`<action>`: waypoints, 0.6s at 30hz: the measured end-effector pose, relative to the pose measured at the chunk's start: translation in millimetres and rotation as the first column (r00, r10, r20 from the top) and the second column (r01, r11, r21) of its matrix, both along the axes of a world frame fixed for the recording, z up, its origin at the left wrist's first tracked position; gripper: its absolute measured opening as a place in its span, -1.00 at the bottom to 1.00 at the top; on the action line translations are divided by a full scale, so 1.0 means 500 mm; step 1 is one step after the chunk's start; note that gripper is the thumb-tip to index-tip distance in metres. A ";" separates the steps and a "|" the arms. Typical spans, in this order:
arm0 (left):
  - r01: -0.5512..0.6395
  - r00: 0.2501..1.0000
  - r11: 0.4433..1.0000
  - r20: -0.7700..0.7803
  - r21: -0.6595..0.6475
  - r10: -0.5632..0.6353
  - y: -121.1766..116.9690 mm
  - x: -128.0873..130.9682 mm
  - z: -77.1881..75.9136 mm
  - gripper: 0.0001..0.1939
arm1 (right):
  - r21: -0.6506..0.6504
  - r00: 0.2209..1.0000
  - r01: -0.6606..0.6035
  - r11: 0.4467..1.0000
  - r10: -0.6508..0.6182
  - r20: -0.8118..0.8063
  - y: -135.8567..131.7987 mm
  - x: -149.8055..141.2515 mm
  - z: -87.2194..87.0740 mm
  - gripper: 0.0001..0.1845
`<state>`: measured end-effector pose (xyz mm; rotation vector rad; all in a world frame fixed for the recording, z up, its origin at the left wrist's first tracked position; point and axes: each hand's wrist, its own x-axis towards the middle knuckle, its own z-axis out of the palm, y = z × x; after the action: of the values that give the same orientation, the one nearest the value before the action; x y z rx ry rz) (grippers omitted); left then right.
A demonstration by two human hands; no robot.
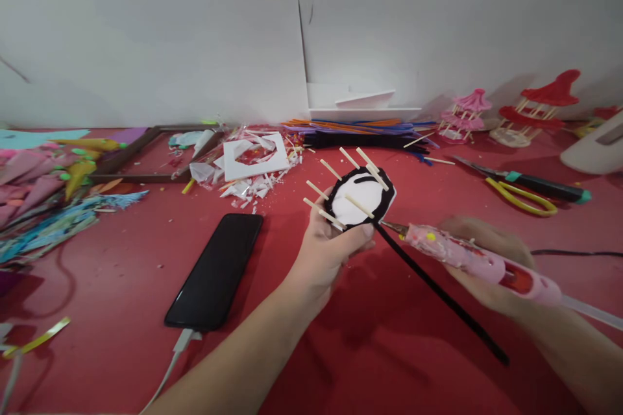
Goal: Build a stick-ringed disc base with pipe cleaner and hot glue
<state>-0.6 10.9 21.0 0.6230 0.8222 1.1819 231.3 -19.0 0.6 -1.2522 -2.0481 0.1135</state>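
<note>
My left hand (325,253) is closed around a small white foam disc (361,198) that has several wooden sticks poking up from it and a black pipe cleaner (438,290) glued round its rim; the loose end of the pipe cleaner trails down to the right. My right hand (491,266) grips a pink hot glue gun (479,260), whose metal nozzle touches the disc's lower right edge.
A black phone (215,270) on a white cable lies on the red table (97,259) to the left. Foam scraps and a white cut-out (255,157) lie behind it, pipe cleaners (360,130) by the wall, yellow scissors (523,198) and small pagoda models (535,107) at right, coloured paper (43,188) far left.
</note>
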 end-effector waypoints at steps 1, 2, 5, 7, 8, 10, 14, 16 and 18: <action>0.007 1.000 1.000 0.005 -0.007 -0.007 0.000 0.000 0.000 -0.16 | 0.013 1.000 -0.017 1.000 0.017 -0.011 0.000 -0.002 0.006 -0.90; 0.011 1.000 1.000 0.010 -0.010 -0.011 -0.001 0.000 0.001 -0.16 | 0.028 0.999 -0.036 0.999 0.037 -0.010 0.000 -0.004 0.012 -0.88; 0.020 1.000 1.000 0.014 -0.004 -0.020 -0.001 0.000 -0.001 -0.17 | 0.048 0.998 -0.061 0.997 0.061 0.009 0.000 -0.007 0.023 -0.86; 0.023 1.000 1.000 0.010 0.002 -0.023 0.000 0.000 -0.002 -0.17 | 0.057 0.998 -0.052 0.997 0.049 0.041 0.000 -0.006 0.022 -0.88; 0.025 1.000 1.000 0.009 0.004 -0.025 0.000 0.000 -0.003 -0.17 | 0.060 0.998 -0.032 0.998 0.029 0.059 -0.001 -0.006 0.020 -0.89; 0.030 0.999 1.000 0.011 0.004 -0.030 0.000 0.000 -0.006 -0.16 | 0.075 0.997 0.036 0.997 -0.041 0.068 -0.003 -0.004 0.013 -0.90; 0.039 0.999 0.999 0.010 -0.005 -0.039 0.001 -0.001 -0.010 -0.11 | 0.024 0.995 0.082 0.996 -0.083 0.059 -0.005 0.005 0.000 -0.92; 0.034 0.999 0.999 0.003 0.004 -0.034 0.001 -0.001 -0.011 -0.08 | 0.026 0.994 0.093 0.995 -0.094 0.057 -0.004 0.014 -0.006 -0.93; 0.026 1.000 1.000 -0.010 0.012 -0.026 0.002 -0.001 -0.012 -0.06 | 0.046 0.990 0.129 0.991 -0.131 0.050 -0.002 0.023 -0.012 -0.89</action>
<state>-1.1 11.7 14.8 0.6479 0.8130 1.1616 242.6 -20.0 -5.3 -1.3711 -1.9963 -0.0238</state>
